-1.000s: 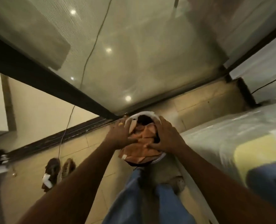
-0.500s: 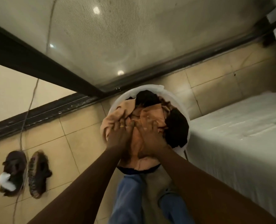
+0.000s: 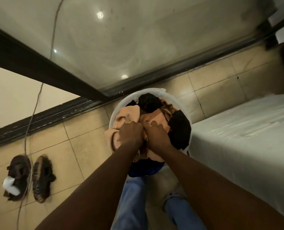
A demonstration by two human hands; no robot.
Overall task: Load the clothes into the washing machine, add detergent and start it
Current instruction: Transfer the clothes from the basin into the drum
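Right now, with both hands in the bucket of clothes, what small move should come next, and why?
Probably lift the peach cloth upward: the left hand and right hand both grip it, it lies atop the full white bucket, and no washing machine is in view.

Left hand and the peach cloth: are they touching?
Touching. Head view shows the left hand gripping the peach cloth in the white bucket.

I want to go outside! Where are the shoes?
In the head view, the dark shoes lie on the tiled floor at the lower left, left of the white bucket, with a thin cable hanging across them.
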